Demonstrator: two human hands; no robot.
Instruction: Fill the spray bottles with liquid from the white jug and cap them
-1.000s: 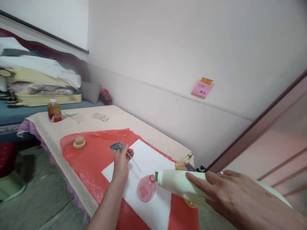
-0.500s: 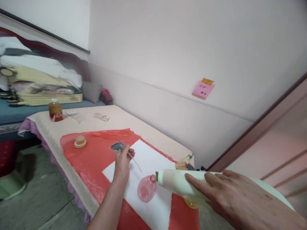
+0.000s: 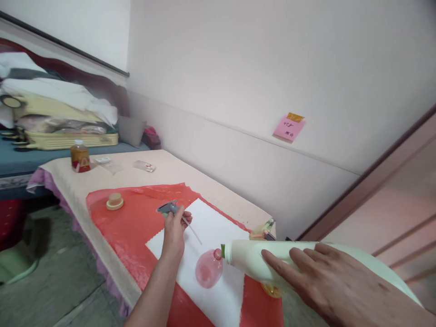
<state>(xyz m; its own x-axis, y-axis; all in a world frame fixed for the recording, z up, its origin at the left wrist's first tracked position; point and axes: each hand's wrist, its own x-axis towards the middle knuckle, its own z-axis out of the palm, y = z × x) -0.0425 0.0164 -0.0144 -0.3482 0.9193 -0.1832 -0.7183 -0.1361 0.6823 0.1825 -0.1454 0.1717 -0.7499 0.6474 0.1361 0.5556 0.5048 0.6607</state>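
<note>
My right hand (image 3: 332, 284) is wrapped round the big white jug (image 3: 269, 263), tipped near flat, its green-rimmed mouth right at the neck of the pink bottle (image 3: 208, 269). Can't see any liquid in the gap, so can't tell if it's running. The pink bottle stands on the white cloth (image 3: 211, 236), over the red sheet (image 3: 132, 227) on the bench (image 3: 163, 170); it shows a pink tint, but fill level isn't clear.

My left hand (image 3: 174, 229) pinches the sprayer head (image 3: 168, 208), w/ its thin dip tube (image 3: 192, 229) slanting down over the white cloth, held off to the side, well apart from the bottle neck.

So far, judging by this: sprayer is off, bottle open, jug lined up at the neck. Left, I reckon: finish the fill, stand the jug upright, tube back in, screw sprayer on.

Elsewhere: tan cap (image 3: 115, 201) on the red sheet, small amber bottle (image 3: 80, 156) at the far end of the bench, pink note (image 3: 288, 128) on the wall.
</note>
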